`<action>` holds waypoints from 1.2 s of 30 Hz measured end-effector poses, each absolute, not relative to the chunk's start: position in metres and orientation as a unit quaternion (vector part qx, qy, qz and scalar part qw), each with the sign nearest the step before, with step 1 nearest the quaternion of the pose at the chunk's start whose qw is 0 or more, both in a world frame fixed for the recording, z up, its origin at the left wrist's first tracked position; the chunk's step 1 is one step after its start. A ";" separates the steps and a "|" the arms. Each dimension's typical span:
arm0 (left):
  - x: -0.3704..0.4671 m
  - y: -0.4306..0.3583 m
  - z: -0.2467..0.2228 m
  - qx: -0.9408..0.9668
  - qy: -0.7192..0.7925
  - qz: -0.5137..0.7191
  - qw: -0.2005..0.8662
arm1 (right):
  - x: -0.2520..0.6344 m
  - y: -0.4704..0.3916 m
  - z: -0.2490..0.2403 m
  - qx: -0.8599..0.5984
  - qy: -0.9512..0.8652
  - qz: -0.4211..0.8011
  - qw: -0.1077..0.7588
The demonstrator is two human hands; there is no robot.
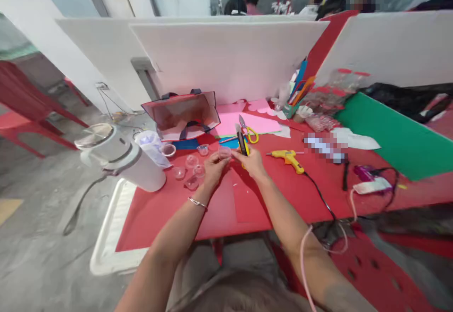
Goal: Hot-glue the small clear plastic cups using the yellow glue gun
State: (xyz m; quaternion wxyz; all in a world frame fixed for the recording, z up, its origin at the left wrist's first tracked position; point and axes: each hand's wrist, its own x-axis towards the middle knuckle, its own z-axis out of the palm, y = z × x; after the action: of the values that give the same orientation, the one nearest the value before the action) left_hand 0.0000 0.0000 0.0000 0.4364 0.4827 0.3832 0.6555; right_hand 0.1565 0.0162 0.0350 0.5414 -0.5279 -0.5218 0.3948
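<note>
My left hand (215, 166) is closed around a small clear plastic cup (224, 151), held just above the red tabletop. In my right hand (253, 162) is a yellow and black utility knife (242, 143), pointing up and away from me. The fingertips of that hand also come up to the cup's right side; whether they press on it is hard to see. Left of my hands lie several clear plastic domed pieces (191, 162). Beyond the knife, yellow-handled scissors (252, 134) rest near pink sheets (244, 119).
A yellow glue gun (288, 158) with a black cord lies to the right. At left stand a large white tumbler (141, 165) and a tape roll (168, 150). An opened bag (187, 113) sits behind, before a white partition (226, 57). A pink cable (303, 265) crosses my right arm.
</note>
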 end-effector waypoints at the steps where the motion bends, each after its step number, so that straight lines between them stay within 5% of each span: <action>1: 0.000 -0.001 0.003 0.494 0.384 0.654 0.426 | 0.155 0.014 0.036 -0.518 -0.512 0.410 0.549; 20: 0.000 -0.011 0.011 0.579 0.437 0.626 0.286 | 0.165 0.011 0.028 -0.554 -0.562 0.341 0.510; 24: 0.003 -0.012 0.012 0.542 0.441 0.629 0.341 | 0.165 0.007 0.031 -0.570 -0.579 0.303 0.497; 30: 0.009 -0.020 0.012 0.382 0.416 0.608 0.557 | 0.160 0.009 0.026 -0.515 -0.526 0.388 0.554; 36: 0.007 -0.023 0.011 0.335 0.402 0.622 0.583 | 0.157 0.007 0.026 -0.492 -0.501 0.436 0.563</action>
State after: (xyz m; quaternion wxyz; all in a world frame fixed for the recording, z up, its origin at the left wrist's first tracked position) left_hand 0.0075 -0.0226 0.0114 0.5826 0.3353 0.4015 0.6221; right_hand 0.1570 0.0074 0.0264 0.5631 -0.4916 -0.5009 0.4363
